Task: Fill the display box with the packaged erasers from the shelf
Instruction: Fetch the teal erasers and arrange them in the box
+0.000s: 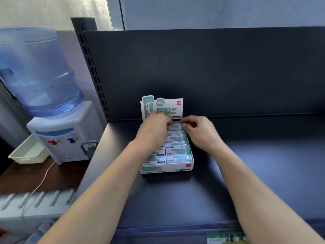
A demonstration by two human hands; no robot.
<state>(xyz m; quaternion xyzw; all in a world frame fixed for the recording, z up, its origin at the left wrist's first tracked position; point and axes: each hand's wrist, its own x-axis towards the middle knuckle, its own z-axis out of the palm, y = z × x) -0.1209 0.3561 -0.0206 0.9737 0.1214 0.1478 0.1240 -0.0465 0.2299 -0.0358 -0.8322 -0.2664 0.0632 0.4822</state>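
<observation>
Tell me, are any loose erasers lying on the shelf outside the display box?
No, the dark shelf around the display box is bare; the packaged erasers all sit inside it.

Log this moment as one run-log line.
stage: filling | display box: on shelf, rows nearly full | left hand + right hand: at back row, fingers on packaged eraser | loose erasers: none visible

Dark metal shelf [246, 164] with slotted upright [91, 67]. Water dispenser [59, 138] on a brown table [35, 176] at left, white basket [29, 152] beside it.
</observation>
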